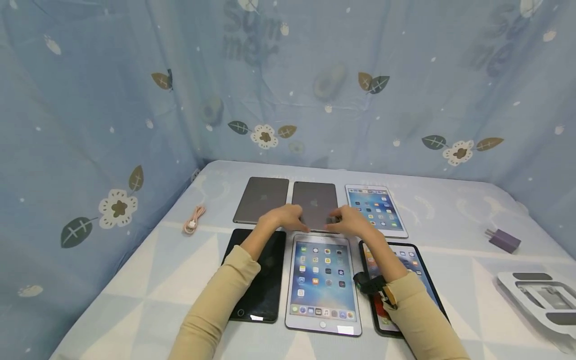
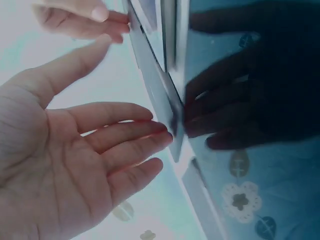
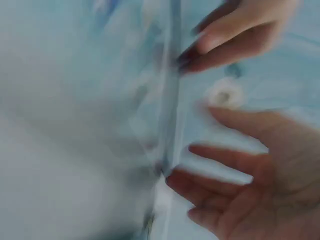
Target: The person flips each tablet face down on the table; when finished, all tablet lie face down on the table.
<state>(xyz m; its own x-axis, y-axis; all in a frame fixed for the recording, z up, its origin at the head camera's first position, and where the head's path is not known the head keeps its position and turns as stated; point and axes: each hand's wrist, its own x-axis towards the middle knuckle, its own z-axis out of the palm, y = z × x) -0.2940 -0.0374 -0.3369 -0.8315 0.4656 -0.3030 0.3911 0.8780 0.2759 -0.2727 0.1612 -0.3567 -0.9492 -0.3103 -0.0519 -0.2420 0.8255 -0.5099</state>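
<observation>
A grey tablet (image 1: 317, 197) lies back up in the middle of the far row, its logo showing. My left hand (image 1: 285, 218) is at its lower left corner and my right hand (image 1: 350, 221) at its lower right. The left wrist view shows that left hand (image 2: 75, 155) with long, fairly straight fingers, their tips right at a tablet edge. Blurred in the right wrist view, the right hand (image 3: 265, 185) also has extended fingers, tips beside a thin edge. Just below both hands lies a white tablet (image 1: 321, 280) with its screen lit.
Another grey tablet (image 1: 263, 200) lies at far left, a white lit tablet (image 1: 375, 210) at far right. A black tablet (image 1: 261, 285) and a black-framed lit tablet (image 1: 414, 265) lie under the forearms. Farther out are a pink cable (image 1: 193, 220), purple charger (image 1: 504, 241) and white stand (image 1: 540, 300).
</observation>
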